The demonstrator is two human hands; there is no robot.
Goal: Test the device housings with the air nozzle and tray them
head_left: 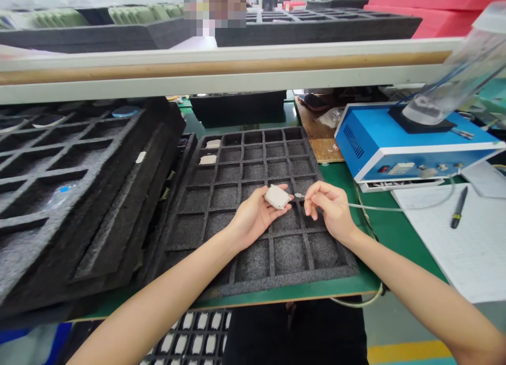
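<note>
My left hand (253,218) grips a small white device (277,196) with a rounded square body, over the middle of a black foam tray (253,289) with square compartments. Between the fingertips of my right hand (331,209) is a thin transparent tube (381,209), whose narrow tip (299,195) points at the device's right side. A small gap seems to part the tip from the device. Two similar white pieces (208,159) lie in compartments at the tray's far left.
The tube runs right toward a blue control box (411,144) carrying a tilted transparent cylinder (430,99). A black pen (459,207) rests on paper sheets (427,238). Stacked foam trays (130,196) rise at left. A shelf rail (237,67) crosses behind. Below the table edge are more white pieces (197,344).
</note>
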